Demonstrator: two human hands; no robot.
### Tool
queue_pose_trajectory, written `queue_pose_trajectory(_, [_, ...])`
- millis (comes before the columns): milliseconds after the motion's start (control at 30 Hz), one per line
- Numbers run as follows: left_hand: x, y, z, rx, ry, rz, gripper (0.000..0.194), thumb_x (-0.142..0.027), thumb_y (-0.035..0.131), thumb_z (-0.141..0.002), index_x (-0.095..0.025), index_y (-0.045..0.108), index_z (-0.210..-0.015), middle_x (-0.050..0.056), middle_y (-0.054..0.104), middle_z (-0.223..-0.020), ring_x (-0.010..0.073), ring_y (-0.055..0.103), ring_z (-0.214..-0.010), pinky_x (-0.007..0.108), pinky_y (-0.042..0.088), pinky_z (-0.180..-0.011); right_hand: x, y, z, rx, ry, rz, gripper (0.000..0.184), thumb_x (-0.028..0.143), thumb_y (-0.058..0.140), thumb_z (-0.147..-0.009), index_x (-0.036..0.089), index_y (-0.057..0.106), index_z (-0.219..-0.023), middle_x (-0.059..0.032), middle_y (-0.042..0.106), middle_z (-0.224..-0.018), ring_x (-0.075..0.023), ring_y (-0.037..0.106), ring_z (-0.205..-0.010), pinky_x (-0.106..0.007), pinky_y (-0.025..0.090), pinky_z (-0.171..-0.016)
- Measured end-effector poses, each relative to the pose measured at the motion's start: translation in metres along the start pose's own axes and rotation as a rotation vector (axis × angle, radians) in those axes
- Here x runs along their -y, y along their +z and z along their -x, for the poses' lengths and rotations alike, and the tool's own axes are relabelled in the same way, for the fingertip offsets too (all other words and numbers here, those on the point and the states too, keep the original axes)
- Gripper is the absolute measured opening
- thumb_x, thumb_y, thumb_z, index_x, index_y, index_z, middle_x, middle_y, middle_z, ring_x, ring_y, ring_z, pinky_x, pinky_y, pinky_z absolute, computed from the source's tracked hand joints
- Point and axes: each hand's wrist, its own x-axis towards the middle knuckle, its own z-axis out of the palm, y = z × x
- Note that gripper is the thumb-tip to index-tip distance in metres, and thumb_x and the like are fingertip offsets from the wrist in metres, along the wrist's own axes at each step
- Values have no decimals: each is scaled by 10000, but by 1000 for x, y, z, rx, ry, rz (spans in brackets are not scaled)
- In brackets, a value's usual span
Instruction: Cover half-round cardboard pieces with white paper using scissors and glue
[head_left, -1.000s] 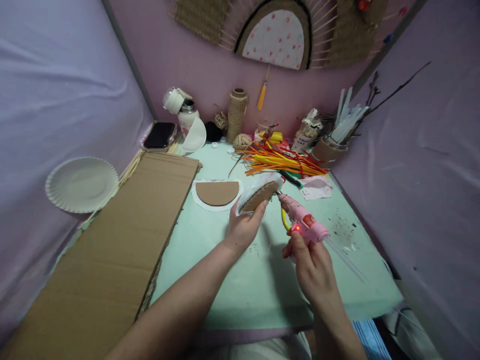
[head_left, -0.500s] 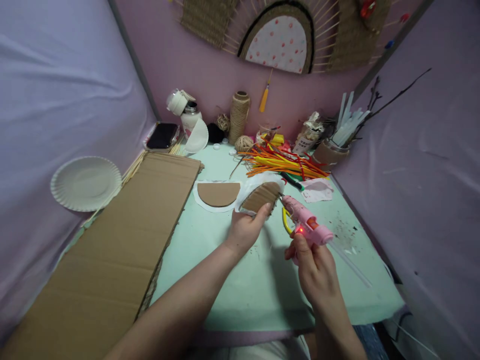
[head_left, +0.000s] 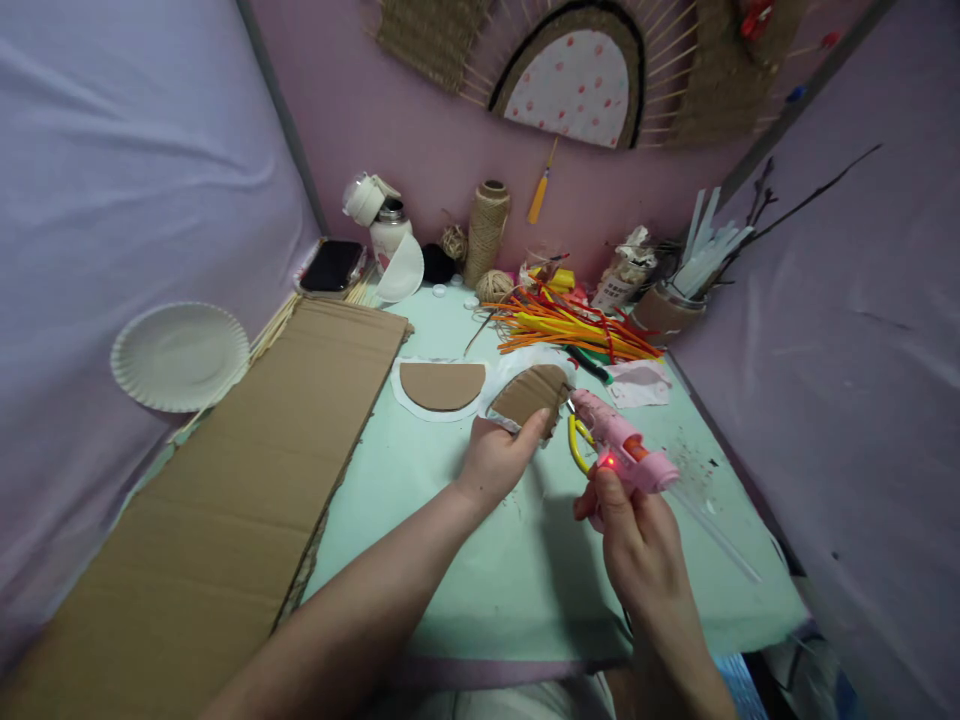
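Observation:
My left hand (head_left: 504, 455) is closed on a rounded cardboard piece (head_left: 529, 392) with white material along its far edge, thumb on top. In my right hand (head_left: 634, 515) is a pink hot glue gun (head_left: 619, 435) with a glowing red light. A clear glue stick (head_left: 716, 533) sticks out of its back end. The nozzle points at the right edge of the cardboard piece; whether it touches, I cannot tell. Left of that piece a cardboard half-circle (head_left: 442, 385) lies on a larger white half-round sheet (head_left: 441, 415).
A long cardboard sheet (head_left: 247, 480) and a paper plate (head_left: 180, 357) lie to the left. Yellow-handled pliers (head_left: 577, 447) lie under the glue gun. Orange and yellow strips (head_left: 574, 328), a twine cone (head_left: 487, 232) and a holder of glue sticks (head_left: 670, 310) stand along the back.
The camera view has shifted slightly, moving the scene a little to the right. The glue gun's nozzle stays at the cardboard's right edge, and both hands keep their holds.

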Motion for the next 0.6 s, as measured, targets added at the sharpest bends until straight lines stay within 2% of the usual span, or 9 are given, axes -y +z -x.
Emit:
queue_pose_trajectory(100, [0,0,0,4,2,-5,235,-362,645,-859,-226,712,-1039,77,760,-1034,248,626,-1200,462,451,-1084,1,0,0,-1,-12,13,649,778,403,-844,201,582,-608,-69,622,-595,-185,522,-563,-309,394,-544])
queue_pose_trajectory(233, [-1,0,1,23,-9,7,246,-339,641,-861,-225,704,-1069,82,740,-1127,236,646,-1164,442,474,-1062,0,-1,0,9,-5,7,655,776,399,-848,198,590,-607,-77,630,-603,-190,533,-576,-311,396,-553])
queue_pose_trajectory(433, [-1,0,1,25,-21,-10,201,-342,645,-854,-220,721,-994,80,763,-1012,243,646,-1165,446,466,-1065,-2,-2,1,27,7,-21,627,752,412,-863,196,589,-631,-60,610,-608,-185,521,-582,-313,399,-573])
queue_pose_trajectory(600, [-3,1,2,54,-65,8,255,-318,652,-841,-209,702,-1066,97,732,-1154,237,677,-1104,408,523,-983,-5,-2,3,61,18,-123,552,702,472,-873,191,595,-701,-40,593,-613,-189,541,-605,-317,415,-586])
